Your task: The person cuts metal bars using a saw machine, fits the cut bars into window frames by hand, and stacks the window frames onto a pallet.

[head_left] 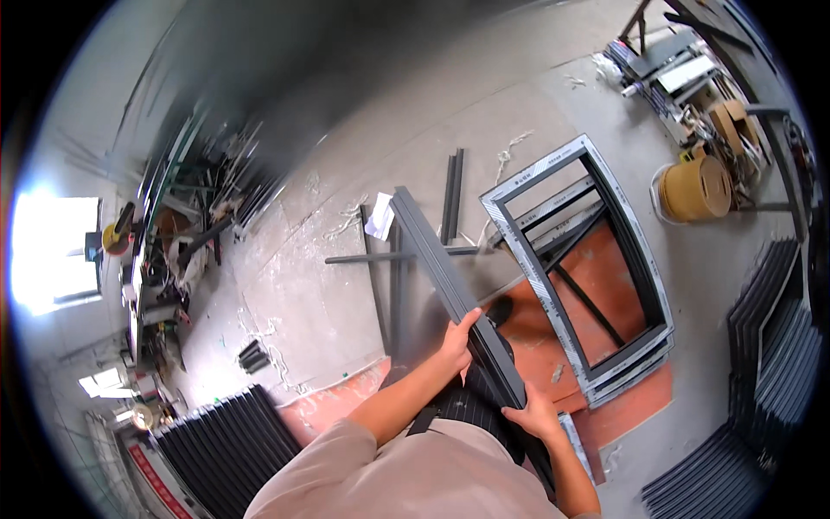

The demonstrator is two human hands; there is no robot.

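Note:
A long dark grey window-frame profile (437,268) runs slantwise in front of my body, its far end up and to the left. Grooves run along its length; I cannot tell whether it is one piece or more held together. My left hand (459,342) is closed around its middle, with the thumb on top. Lower down and nearer my body, my right hand (534,415) grips the same profile. A white sheet of paper (379,216) shows beside the far end; I cannot tell whether it is attached.
Window frames (553,298) with white-grey film stand on orange sheeting (635,411) at right. Loose dark bars (452,197) lie ahead. Profiles are stacked at lower left (229,445) and lower right (705,476). A yellow-brown spool (696,190) sits at far right, near a cluttered rack (173,216) opposite.

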